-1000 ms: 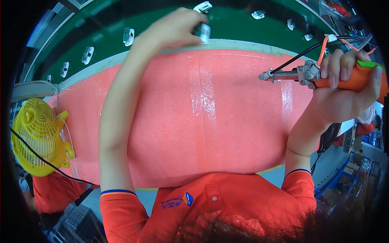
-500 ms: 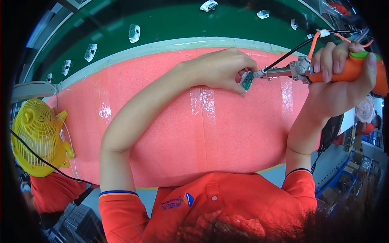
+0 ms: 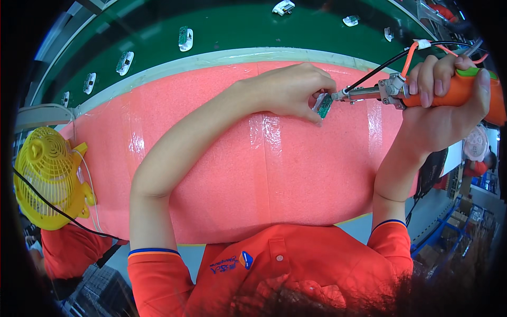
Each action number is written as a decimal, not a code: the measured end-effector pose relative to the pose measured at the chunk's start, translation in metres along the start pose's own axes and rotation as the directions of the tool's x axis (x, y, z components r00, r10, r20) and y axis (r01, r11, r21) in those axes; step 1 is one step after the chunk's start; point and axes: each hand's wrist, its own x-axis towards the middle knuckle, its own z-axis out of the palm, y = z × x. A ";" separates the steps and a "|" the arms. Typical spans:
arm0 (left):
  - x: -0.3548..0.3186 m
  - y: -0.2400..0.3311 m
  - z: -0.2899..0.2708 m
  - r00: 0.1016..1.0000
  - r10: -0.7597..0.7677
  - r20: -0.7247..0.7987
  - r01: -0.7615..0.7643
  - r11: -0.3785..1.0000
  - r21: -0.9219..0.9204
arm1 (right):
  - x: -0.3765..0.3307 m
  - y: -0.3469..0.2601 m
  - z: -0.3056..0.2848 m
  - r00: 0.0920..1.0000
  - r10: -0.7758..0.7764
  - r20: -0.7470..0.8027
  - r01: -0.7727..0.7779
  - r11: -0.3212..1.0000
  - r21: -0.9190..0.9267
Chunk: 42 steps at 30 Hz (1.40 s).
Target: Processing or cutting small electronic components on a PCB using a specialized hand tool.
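My left hand [image 3: 293,91] pinches a small white part with a green circuit board [image 3: 322,104] above the pink foam mat [image 3: 232,174]. My right hand [image 3: 446,100] grips an orange-handled power screwdriver [image 3: 422,90] held level, its metal tip touching the small part. A black cable and an orange cord run from the tool's front up to the right.
A green conveyor belt [image 3: 237,29] beyond the mat carries several small white parts, one of them [image 3: 185,38] straight ahead. A yellow desk fan [image 3: 45,177] stands at the mat's left end. Another person in red [image 3: 478,166] is at the far right.
My left hand went from the belt, where it reached a part, back over the mat to the screwdriver tip. My right hand lowered the tool slightly toward it.
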 end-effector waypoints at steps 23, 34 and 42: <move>0.001 -0.009 0.000 0.966 0.051 -0.252 0.027 0.954 0.299 | 0.006 -0.015 -0.022 0.981 -0.134 0.143 0.109 0.980 0.168; 0.001 -0.008 0.002 0.972 0.007 -0.236 0.058 0.962 0.267 | -0.004 -0.003 -0.002 0.992 0.003 0.129 -0.028 0.981 0.191; 0.002 -0.008 0.000 0.969 0.039 -0.243 0.032 0.959 0.282 | -0.006 0.000 0.005 0.997 0.028 0.065 -0.037 0.990 0.134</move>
